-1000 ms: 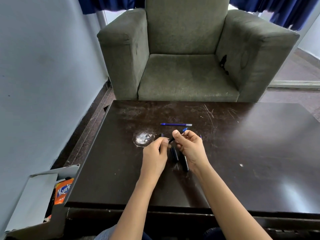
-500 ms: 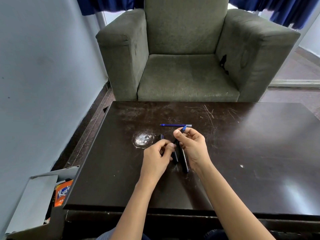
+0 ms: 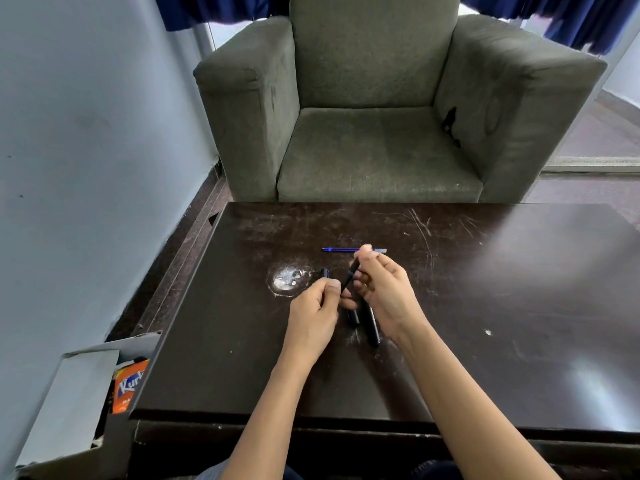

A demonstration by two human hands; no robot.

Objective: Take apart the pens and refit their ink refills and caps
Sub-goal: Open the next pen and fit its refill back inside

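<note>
Over the table point(image 3: 485, 289) centre, the right hand point(image 3: 384, 289) pinches a black pen barrel point(image 3: 347, 280); the left hand point(image 3: 313, 306) grips a dark cap point(image 3: 325, 273). Best keep both aligned, pulling straight, not bending.

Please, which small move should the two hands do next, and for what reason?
Probably the left hand should bring its small dark piece to the lower end of the dark barrel that the right hand holds tilted: the two are close but apart, though what the piece is I cannot tell.
</note>
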